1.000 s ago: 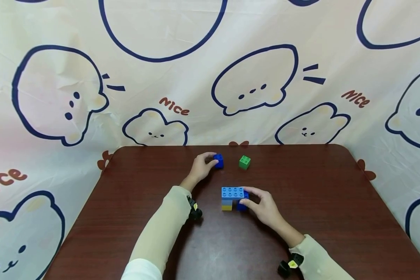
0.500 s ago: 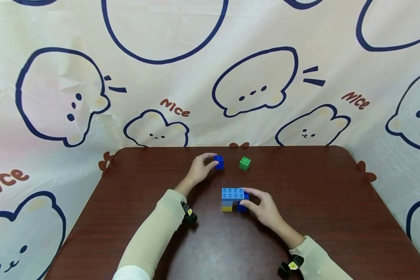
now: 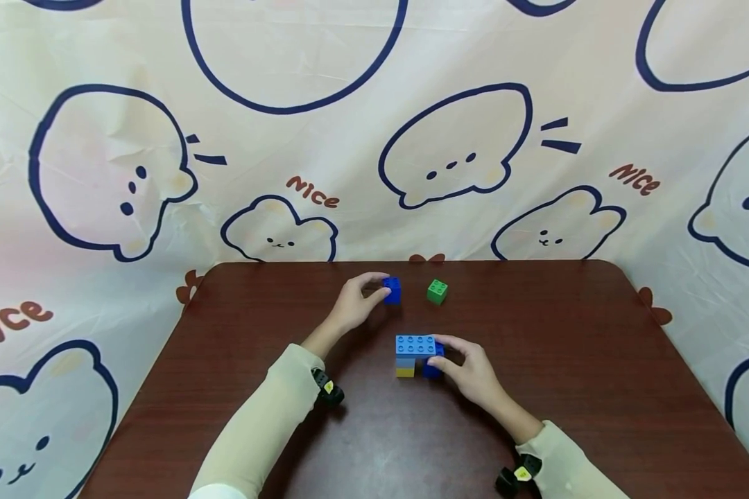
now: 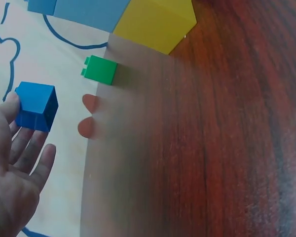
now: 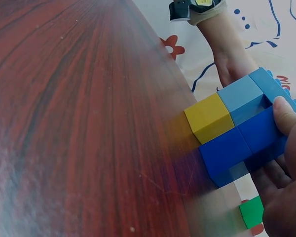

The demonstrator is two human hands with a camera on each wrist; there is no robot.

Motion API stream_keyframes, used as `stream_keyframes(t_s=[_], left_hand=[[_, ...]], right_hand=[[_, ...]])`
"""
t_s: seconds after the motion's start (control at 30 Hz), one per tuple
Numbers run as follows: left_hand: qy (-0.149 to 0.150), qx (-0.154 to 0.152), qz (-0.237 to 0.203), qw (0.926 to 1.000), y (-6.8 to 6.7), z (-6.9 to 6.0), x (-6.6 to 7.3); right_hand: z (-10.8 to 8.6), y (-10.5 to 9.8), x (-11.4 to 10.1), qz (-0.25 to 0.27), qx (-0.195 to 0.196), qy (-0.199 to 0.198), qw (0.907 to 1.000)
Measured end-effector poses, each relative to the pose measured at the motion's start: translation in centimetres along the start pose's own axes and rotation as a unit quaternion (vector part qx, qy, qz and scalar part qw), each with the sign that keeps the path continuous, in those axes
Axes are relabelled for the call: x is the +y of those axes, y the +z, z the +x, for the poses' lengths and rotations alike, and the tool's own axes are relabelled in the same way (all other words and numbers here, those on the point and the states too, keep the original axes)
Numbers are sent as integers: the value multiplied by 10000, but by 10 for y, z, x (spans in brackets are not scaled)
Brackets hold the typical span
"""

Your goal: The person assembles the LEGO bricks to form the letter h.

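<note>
My left hand [image 3: 353, 303] pinches a dark blue block [image 3: 392, 291] between thumb and fingers near the table's far edge; the left wrist view shows that block [image 4: 37, 105] at the fingertips. Nearer to me stands a built piece with a light blue studded brick [image 3: 415, 345] on top, a light blue and a yellow block [image 3: 404, 372] under its left end and dark blue blocks [image 5: 226, 156] under its right end. My right hand [image 3: 472, 371] grips that right end, with the thumb [image 5: 284, 114] on the dark blue side.
A green block [image 3: 437, 292] stands on the brown table [image 3: 537, 333], to the right of the dark blue block in my left hand. Behind the table hangs a pale cloth [image 3: 356, 152] printed with cartoon shapes.
My left wrist and forearm have swung left and toward me, while the fingers stay at the dark blue block, which has shifted very slightly. The right hand keeps its grip on the built piece.
</note>
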State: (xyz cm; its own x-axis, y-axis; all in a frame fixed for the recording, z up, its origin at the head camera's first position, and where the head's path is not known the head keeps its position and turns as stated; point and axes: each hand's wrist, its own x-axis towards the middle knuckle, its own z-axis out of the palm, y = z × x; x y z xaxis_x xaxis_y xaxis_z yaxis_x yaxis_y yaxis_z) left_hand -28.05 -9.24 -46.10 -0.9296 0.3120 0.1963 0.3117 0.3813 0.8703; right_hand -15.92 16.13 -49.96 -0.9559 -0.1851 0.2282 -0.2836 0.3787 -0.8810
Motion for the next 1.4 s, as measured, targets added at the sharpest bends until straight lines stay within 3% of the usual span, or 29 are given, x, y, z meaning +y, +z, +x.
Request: stream_keyframes(t_s=[0.67,1.03,1.4], left_hand=[[235,-139,-426,9987,-1,-32,25],[450,-412,-683,9958,1,-52,40],[592,-614,-801,9931,4,-67,45]], right_hand=[[0,0,-1,103,10,-4,9999],[0,1,0,108,2,39,9999],[0,2,3,149,0,-28,9999]])
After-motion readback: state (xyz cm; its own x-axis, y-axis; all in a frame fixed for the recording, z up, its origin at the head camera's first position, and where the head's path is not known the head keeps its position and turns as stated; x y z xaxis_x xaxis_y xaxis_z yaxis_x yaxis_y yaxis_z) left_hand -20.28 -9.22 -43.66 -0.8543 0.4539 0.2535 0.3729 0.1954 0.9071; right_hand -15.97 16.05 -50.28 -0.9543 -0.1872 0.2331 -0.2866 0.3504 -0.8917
